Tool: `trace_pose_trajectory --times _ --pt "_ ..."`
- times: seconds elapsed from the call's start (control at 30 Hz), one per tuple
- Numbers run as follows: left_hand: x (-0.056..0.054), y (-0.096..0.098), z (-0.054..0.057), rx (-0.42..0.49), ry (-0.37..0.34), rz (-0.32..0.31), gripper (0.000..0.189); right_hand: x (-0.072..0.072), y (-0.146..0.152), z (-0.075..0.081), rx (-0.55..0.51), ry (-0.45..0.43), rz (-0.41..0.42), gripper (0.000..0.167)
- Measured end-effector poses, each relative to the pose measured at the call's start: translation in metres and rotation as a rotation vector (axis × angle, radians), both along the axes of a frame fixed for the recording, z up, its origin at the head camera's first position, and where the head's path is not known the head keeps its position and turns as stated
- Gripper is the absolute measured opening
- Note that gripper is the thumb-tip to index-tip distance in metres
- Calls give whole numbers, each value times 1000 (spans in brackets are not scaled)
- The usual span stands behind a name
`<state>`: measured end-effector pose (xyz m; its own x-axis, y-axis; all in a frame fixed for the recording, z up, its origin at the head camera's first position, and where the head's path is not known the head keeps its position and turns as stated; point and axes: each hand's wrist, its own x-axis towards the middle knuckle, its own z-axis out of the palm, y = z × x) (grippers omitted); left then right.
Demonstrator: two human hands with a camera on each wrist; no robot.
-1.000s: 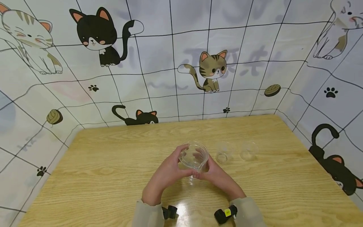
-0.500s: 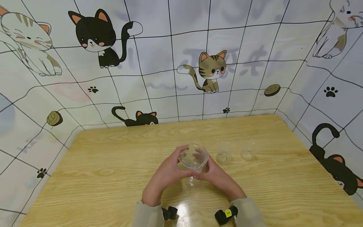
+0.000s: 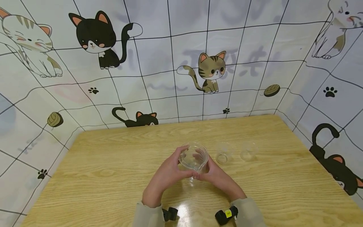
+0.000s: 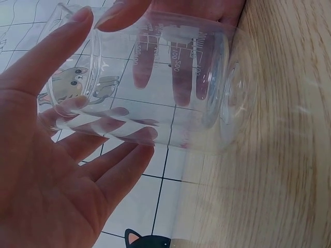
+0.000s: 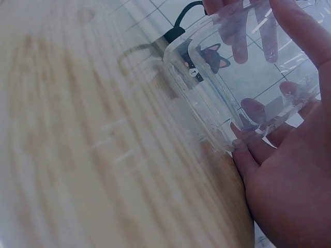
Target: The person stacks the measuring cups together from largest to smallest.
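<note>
A clear glass beaker (image 3: 194,161) stands upright between my two hands, its pouring lip toward the near right. My left hand (image 3: 171,166) curls round its left side, thumb across the near side. From the right, my right hand (image 3: 212,171) grips it too, and the thumbs meet in front. White graduation marks show through the glass of the beaker (image 4: 173,62) in the left wrist view, with fingers behind it. Its base (image 5: 207,98) is right at the wooden tabletop in the right wrist view. The beaker looks empty.
Two smaller clear glass vessels, a nearer one (image 3: 222,157) and one farther right (image 3: 248,153), stand right of the hands on the wooden table (image 3: 113,170). A wall covering (image 3: 158,56) printed with cats and grid lines encloses the back and sides.
</note>
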<state>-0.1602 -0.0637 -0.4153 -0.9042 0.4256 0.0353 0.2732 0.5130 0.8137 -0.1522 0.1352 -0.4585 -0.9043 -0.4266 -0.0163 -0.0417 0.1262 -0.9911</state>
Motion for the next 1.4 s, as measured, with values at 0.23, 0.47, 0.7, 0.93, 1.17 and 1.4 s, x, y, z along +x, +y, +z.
trace_pose_trajectory --times 0.23,0.47,0.7,0.93,1.17,1.4 --pt "1 -1 2 1 18 -5 87 -3 0 -7 -8 5 -11 81" --pt "1 0 2 -19 3 11 90 -5 1 -14 -1 18 -18 81" --pt "1 1 3 -34 -1 23 89 -4 2 -13 -2 18 -12 82" --pt "2 0 3 -64 18 36 88 -6 2 -15 -5 24 3 82" --pt "1 0 2 -65 20 40 85 -1 1 -2 -23 -13 -2 81" --pt "2 1 1 -51 9 42 86 6 -1 15 -21 -24 15 82"
